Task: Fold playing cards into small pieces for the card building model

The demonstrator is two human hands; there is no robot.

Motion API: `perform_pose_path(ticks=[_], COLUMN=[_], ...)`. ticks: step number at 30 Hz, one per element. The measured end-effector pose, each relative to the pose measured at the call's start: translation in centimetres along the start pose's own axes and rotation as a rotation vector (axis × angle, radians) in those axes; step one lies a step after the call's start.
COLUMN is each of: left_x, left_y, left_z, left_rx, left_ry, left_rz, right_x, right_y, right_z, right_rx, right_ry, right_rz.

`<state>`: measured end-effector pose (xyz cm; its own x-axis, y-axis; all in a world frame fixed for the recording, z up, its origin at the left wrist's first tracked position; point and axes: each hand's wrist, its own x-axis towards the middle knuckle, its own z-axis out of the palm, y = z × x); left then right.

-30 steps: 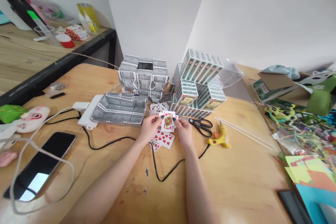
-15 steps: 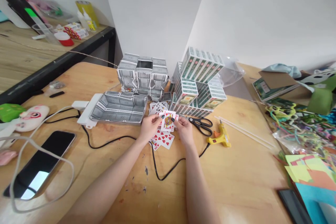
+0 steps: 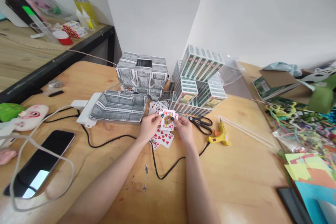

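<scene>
A jack of hearts playing card [image 3: 168, 121] is held face up between my two hands, with at least one more card partly showing behind it. My left hand [image 3: 149, 127] pinches its left side, and my right hand [image 3: 184, 128] pinches its right side. Below and behind them, loose playing cards [image 3: 166, 139] lie spread on the table, several hearts among them. Just behind the hands stands a boxy structure made of cards [image 3: 143, 75]. To its front left sits an open tray shape built from cards [image 3: 118, 108].
Stacked card boxes [image 3: 196, 87] stand at the back. Black scissors [image 3: 201, 124] and a yellow glue gun [image 3: 221, 135] lie right of my hands, near clear glue sticks [image 3: 244, 131]. A black cord [image 3: 168, 173] loops in front. A phone [image 3: 42, 161] lies left; craft scraps [image 3: 309, 126] lie right.
Almost nothing differs. Both hands keep their pinch on the card, and the view has shifted very slightly.
</scene>
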<state>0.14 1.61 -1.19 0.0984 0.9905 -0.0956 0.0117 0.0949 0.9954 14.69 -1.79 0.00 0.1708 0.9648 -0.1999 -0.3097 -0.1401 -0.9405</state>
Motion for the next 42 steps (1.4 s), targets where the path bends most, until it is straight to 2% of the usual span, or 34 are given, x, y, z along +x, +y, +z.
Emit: perform_pose_path(ticks=[5,19,30,35,39,42], left_x=[0.0,0.1,-0.1,-0.3,-0.4,-0.3], left_y=[-0.1,-0.3,0.1,0.8,1.0,0.9], left_z=[0.1,-0.1,0.0,0.1,-0.2,-0.5], left_rx=[-0.009,0.095,0.115,-0.026,-0.245,-0.302], left_ry=[-0.001,0.004,0.01,0.051,-0.047,-0.122], left_rz=[-0.006,0.057,0.041,-0.011,-0.133,-0.167], right_x=[-0.2,0.0,-0.1,0.2,0.2,0.0], right_y=[-0.2,0.1,-0.1,0.4,0.3,0.0], right_z=[0.0,-0.4,-0.4,-0.9,-1.1,-1.0], right_rx=[0.031,-0.023,-0.03,-0.075,-0.099,-0.096], right_ry=[-0.086,-0.062,-0.097,-0.063,-0.021,-0.016], right_rz=[0.033,0.023,0.019,-0.028,-0.044,-0.063])
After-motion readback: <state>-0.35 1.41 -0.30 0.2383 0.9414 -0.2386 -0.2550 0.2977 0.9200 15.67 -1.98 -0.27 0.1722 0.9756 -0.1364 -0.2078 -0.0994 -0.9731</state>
